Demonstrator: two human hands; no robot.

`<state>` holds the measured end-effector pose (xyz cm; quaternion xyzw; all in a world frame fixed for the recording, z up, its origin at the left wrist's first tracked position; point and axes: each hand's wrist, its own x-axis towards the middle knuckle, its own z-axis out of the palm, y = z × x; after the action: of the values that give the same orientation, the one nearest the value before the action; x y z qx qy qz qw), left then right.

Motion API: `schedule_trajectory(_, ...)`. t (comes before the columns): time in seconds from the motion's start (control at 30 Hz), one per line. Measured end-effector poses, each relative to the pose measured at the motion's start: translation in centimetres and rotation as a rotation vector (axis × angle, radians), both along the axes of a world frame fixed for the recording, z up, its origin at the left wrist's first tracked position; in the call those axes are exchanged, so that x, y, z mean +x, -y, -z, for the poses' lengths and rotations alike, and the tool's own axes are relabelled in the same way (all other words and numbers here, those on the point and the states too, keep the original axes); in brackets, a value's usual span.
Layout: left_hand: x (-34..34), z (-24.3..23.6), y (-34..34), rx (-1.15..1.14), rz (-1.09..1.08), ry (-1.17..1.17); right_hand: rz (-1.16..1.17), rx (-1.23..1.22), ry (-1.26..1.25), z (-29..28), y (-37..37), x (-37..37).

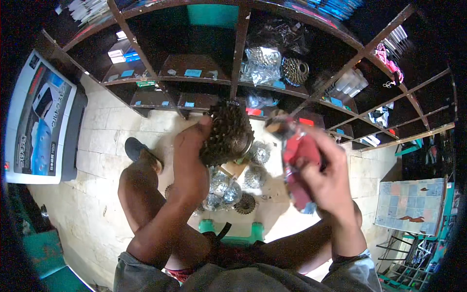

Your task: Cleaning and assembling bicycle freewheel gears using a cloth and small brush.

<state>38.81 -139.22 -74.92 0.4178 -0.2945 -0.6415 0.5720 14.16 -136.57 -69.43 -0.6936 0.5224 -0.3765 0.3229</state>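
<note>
My left hand [193,141] is closed around the edge of a dark bicycle cassette [228,130], raised in front of me with its toothed sprockets facing right. In my right hand [327,177] is a red object [300,148] with a tan and dark end pointing at the cassette. Motion blurs it, so its kind is unclear; a gap separates it from the cassette. On the floor below lie several cassettes in clear plastic wrap [226,189] and a bare dark cassette [245,204], partly hidden by my left arm.
A dark wooden shelf unit [238,53] spans the far side, holding boxes, bagged parts and another cassette [295,71]. A large printed box [41,119] stands at left. The green stool [243,239] is beneath me. At right are a patterned panel [411,207] and metal racks [408,253].
</note>
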Motion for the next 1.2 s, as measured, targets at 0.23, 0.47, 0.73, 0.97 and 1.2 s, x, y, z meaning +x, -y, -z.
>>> schedule_trajectory(0.23, -1.0, -0.4, -1.0, -0.077, -0.041, 0.432, -0.112, -0.066, -0.24, 1.3, -1.6, 4.1)
schedule_trajectory(0.47, -1.3, -1.6, -1.2, -0.353, -0.117, 0.562, -0.249, 0.037, -0.21, 1.0, -1.1, 3.8)
schedule_trajectory(0.73, -0.7, -1.4, -0.9, -0.561, -0.142, 0.727, -0.415, 0.667, 0.309, 3.6, -2.3, 4.2)
schedule_trajectory(0.97, -0.4, -1.2, -0.5, -0.622, -0.023, 0.938, -0.045, 1.311, 1.088, 6.8, -4.0, 5.0)
schedule_trajectory(1.2, -1.1, -1.5, -0.3, -0.383, 0.066, 0.594, -0.382, 0.899, 0.987, 5.6, -2.0, 3.9)
